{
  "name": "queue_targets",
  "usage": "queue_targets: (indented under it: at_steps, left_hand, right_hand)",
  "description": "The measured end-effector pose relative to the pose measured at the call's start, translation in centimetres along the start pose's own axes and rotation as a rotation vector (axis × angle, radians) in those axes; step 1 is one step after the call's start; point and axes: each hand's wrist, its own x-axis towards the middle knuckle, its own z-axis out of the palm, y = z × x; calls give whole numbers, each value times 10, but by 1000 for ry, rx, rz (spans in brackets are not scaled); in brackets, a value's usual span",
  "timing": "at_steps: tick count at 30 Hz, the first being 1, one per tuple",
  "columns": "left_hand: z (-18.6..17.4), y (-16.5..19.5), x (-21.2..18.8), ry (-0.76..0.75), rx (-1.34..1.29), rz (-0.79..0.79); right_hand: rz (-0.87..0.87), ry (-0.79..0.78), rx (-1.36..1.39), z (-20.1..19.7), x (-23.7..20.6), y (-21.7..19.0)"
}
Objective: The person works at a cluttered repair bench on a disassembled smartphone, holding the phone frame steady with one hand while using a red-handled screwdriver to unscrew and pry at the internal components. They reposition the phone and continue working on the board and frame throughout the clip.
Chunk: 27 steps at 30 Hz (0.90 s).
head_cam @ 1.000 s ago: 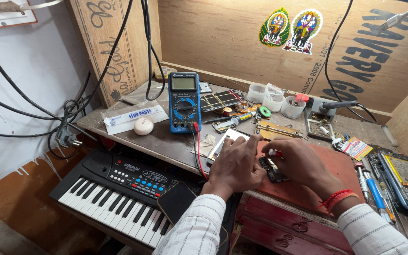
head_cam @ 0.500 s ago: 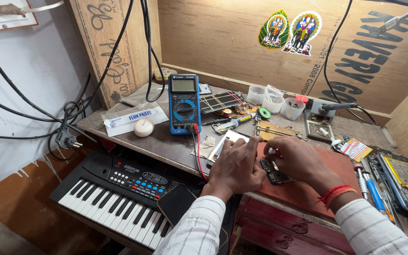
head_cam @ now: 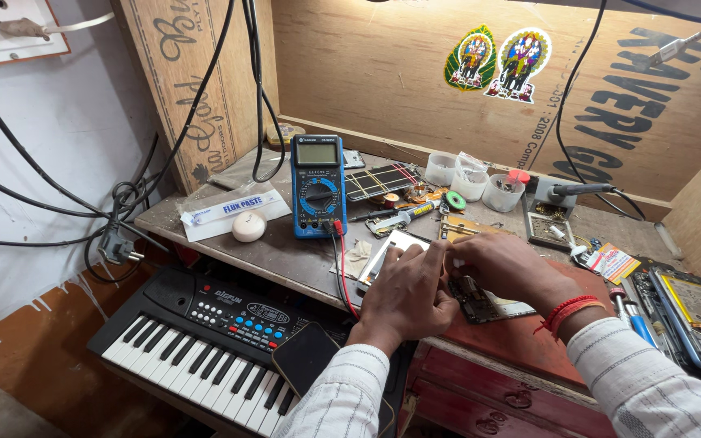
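Hands busy over a stripped phone board on the bench

Left hand (head_cam: 410, 285) and right hand (head_cam: 503, 264) meet over the dark circuit board (head_cam: 480, 302) lying on the reddish mat (head_cam: 521, 337) — fingertips pinched together at its top edge, though I can't tell what they're gripping. Blue multimeter (head_cam: 318, 186) stands just behind, small keyboard (head_cam: 196, 334) sits below the bench edge — black phone (head_cam: 306, 355) resting on it.
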Motion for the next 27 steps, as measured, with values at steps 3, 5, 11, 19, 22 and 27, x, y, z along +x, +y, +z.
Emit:
queue_targets:
  at_steps: [3,5,11,19,22,27]
  left_hand:
    - [0,1,-1,16,2,11]
    - [0,1,0,25,-10,14]
    - [1,0,-1,30,-1,17]
    - [1,0,-1,17,-6,7]
    - [1,0,-1,25,-18,6]
    - [1,0,-1,12,-25,-5]
  right_hand:
    - [14,-2,18,1,-3,-3]
    - [20,-17,-11,2,-4,-7]
    - [-5,53,92,-1,-9,-11]
    - [-7,51,155,-3,-14,-13]
    - [8,49,131,-4,-16,-16]
    - [27,56,110,-5,-16,-19]
